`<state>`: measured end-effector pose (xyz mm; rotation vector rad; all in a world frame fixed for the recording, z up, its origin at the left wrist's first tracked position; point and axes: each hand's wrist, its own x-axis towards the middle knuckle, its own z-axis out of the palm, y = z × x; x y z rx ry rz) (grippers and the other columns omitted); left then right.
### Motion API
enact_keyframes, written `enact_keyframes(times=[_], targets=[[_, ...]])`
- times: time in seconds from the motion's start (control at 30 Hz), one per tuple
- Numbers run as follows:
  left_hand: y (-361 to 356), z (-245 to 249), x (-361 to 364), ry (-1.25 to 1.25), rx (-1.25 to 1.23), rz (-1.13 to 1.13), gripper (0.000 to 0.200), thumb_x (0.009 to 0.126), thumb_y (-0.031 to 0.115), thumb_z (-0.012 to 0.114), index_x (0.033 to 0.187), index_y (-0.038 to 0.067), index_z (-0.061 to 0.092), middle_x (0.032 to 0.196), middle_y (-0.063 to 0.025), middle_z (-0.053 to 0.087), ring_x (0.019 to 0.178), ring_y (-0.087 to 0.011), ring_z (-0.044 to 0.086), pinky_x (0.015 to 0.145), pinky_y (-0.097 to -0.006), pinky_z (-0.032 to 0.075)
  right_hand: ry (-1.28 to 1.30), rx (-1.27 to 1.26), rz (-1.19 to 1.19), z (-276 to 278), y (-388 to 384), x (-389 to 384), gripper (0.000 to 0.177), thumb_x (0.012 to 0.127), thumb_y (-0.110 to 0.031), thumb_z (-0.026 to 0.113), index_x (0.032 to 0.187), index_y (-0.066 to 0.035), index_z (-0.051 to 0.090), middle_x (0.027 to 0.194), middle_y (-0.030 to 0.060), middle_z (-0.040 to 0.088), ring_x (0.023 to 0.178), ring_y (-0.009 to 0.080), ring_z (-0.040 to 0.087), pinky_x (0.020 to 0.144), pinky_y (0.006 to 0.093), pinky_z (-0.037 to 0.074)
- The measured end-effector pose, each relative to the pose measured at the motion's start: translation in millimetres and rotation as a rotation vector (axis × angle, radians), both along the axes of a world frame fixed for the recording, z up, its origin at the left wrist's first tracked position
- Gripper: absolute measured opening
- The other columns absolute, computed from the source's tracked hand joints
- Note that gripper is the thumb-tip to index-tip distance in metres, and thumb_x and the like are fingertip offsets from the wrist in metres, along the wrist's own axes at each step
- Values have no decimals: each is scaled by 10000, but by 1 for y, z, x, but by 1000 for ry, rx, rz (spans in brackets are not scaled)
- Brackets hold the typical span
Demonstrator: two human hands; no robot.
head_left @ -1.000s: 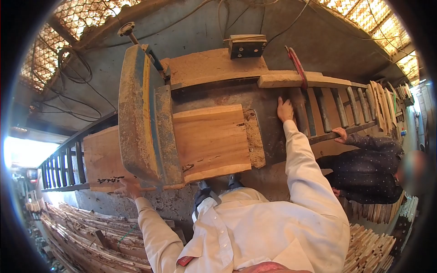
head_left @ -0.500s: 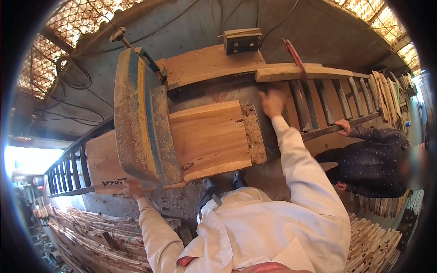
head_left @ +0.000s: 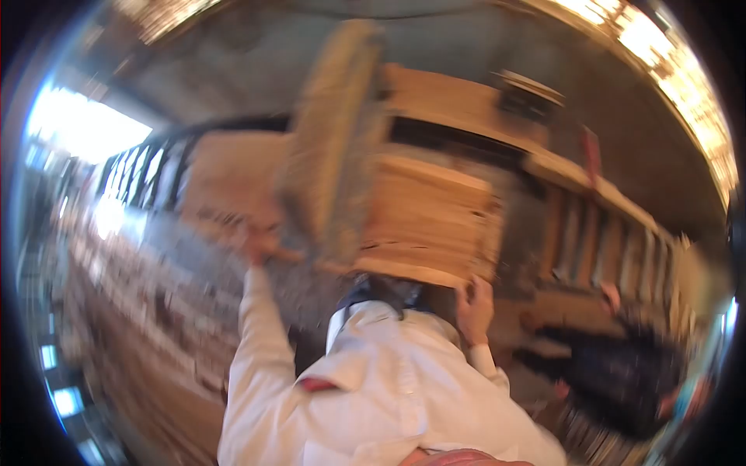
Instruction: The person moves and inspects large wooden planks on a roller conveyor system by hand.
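Note:
A wide wooden board with rough, dark-marked edges lies on the machine table and passes under the machine's upright, dust-covered housing. Its far-left part comes out on the other side of the housing. My left hand, smeared by motion, grips the board's near edge left of the housing, thumb stretched to the right. At the near right corner of the board is my right hand, fingers bent and fingertips right at the edge.
A roller track runs off to the right, with a wooden strip and a red-handled tool along its far side. A dark block sits behind the table. At right stands a person, one hand by the rollers. Stacked timber fills the left.
My right hand has come back from beside the rollers to the board's near right corner. My left hand stays at the board's edge. The view has swung and blurred.

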<state>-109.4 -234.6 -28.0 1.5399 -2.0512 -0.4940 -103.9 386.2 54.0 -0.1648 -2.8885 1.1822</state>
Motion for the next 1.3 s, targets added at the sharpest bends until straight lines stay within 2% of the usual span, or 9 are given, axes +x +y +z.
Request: enact_keyframes(times=[0.07,0.23,0.4,0.53,0.73,0.8,1.0,1.1,1.3], targets=[[-12,5,4,-100,-72,62,1149,904,578,687,1555,-165,101,1591,-369,277,1482,-434,340,1217,-440,308,-4,-12,55,-37,0,13,457,976,-334,698,1267,7,607,1041,186,699,906,303,709,812,401,576],[-66,25,4,263,102,-1,1149,881,540,720,1530,-201,129,1588,-367,286,1513,-405,292,1248,-406,218,-461,-1051,-373,-42,-19,5,410,1030,-424,619,1166,-37,602,1014,129,681,828,223,725,655,316,588],[-117,10,1,445,376,-43,1021,857,541,721,1486,-158,323,1477,-349,463,1391,-415,463,1218,-450,283,-479,-1071,-402,-46,-21,1,360,1032,-406,620,1129,-59,605,1013,113,688,840,231,726,685,332,603],[-201,-17,22,885,1270,-204,606,908,292,750,1380,-48,581,1168,-153,728,1033,-241,700,902,-379,565,-419,-1096,-465,-42,-21,3,337,1018,-376,653,1109,-52,630,993,85,693,813,213,730,663,301,601],[-142,-31,73,21,-117,-820,874,773,-5,809,1536,265,481,987,-248,708,869,-371,701,801,-448,535,-362,-1141,-564,-35,-17,3,338,977,-368,724,1075,-50,668,958,55,689,779,177,716,639,264,593],[-111,7,69,-163,-271,-834,885,745,-1,832,1530,221,489,944,-243,703,810,-358,681,747,-464,527,-321,-1134,-599,-34,-12,-1,338,974,-364,729,1048,-41,665,917,44,685,752,165,713,612,252,593],[-54,13,61,-65,-57,-774,536,888,252,805,1352,49,631,811,-117,649,717,-238,574,679,-459,509,-206,-1000,-521,-21,43,-47,361,979,-367,723,986,-14,645,855,44,655,713,159,709,581,264,594],[-20,37,43,467,730,-178,562,927,447,755,1090,-85,678,829,-101,593,733,-221,530,677,-431,522,-219,-970,-516,-23,49,-60,397,979,-388,720,981,0,638,867,51,650,726,166,705,600,270,601],[12,55,47,555,693,-160,620,902,492,773,952,-116,658,906,-98,590,796,-208,549,687,-406,560,-257,-924,-495,-23,67,-79,429,968,-413,728,1036,2,644,959,68,658,784,174,703,632,276,611]])
